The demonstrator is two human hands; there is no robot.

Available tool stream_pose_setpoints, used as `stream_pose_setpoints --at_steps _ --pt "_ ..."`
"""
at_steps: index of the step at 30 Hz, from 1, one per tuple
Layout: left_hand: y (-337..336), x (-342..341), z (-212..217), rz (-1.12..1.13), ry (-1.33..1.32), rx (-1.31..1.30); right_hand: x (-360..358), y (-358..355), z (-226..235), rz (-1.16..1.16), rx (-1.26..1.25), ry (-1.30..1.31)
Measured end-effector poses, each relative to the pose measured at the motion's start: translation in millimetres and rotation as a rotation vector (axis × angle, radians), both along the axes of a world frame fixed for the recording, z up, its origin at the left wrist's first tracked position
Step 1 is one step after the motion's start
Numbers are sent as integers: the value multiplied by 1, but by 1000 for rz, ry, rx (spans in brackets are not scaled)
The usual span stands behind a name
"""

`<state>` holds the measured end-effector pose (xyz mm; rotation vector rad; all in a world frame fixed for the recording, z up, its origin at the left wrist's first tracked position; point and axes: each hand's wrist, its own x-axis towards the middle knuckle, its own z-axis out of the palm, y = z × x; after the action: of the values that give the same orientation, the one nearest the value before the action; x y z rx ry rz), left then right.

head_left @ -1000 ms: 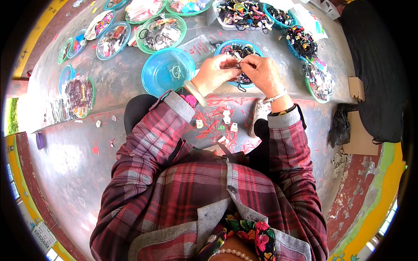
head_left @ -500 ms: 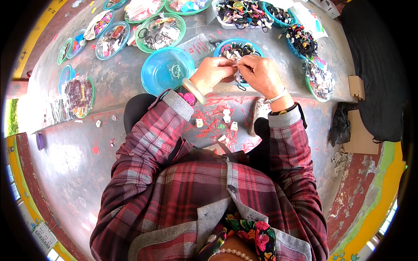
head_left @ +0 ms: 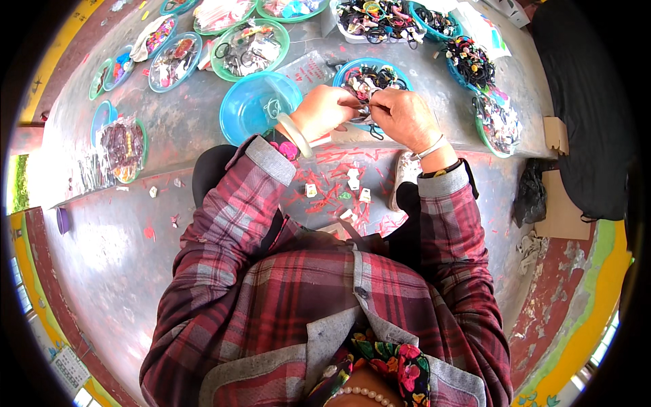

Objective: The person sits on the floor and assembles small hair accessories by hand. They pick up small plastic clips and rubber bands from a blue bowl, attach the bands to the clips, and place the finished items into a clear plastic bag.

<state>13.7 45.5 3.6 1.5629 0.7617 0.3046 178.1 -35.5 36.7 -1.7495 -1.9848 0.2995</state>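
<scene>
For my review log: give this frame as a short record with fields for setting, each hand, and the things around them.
setting: person in a plaid shirt seated at a grey concrete ledge
left hand: pinching a small item against the right hand; pale bangle on the wrist
right hand: fingertips meet the left hand's over the item
held item: too small to identify
under the hands: blue bowl of mixed small dark pieces
beside it: near-empty blue bowl
further out: green bowl of small parts
</scene>
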Motion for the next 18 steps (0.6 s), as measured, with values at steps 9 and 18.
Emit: stream_pose_setpoints --at_steps 9,18 --pt "-7 5 -5 -95 212 571 -2 0 -4 46 -80 24" --pt "2 -5 20 -18 -343 -286 31 3 12 -208 -341 1082"
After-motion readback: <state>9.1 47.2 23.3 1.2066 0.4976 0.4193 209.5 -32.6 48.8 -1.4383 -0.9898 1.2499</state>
